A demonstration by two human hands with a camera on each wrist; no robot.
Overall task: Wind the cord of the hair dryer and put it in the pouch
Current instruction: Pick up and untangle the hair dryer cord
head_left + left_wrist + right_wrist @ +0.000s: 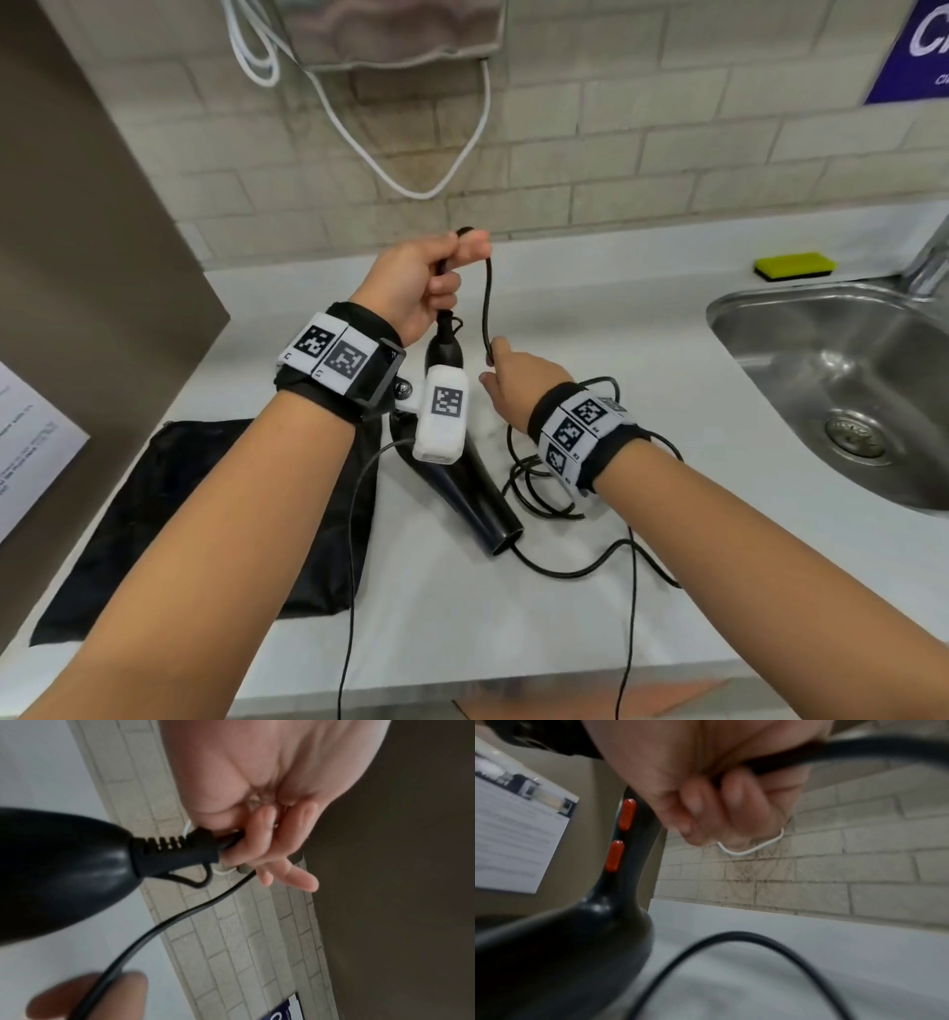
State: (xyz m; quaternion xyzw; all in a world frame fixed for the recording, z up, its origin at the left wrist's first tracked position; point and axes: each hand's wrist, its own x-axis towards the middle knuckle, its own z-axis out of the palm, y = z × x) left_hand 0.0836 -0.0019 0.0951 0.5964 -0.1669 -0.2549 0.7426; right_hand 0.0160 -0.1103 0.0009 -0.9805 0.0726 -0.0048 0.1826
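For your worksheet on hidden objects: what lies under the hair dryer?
Under the hair dryer: the black pouch to its left and the white counter. Whether the dryer rests on the pouch is hidden by the left hand's wrist camera.

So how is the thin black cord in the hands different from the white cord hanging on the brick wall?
The thin black hair dryer cord is dark, pinched by the left hand and the right hand, with most of it lying in loose coils on the white counter. The white cord is pale, looks thicker, and hangs untouched in a loop against the wall. Both are unwound.

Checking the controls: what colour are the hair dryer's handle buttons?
Orange-red buttons on the black hair dryer; clearest in the right wrist view.
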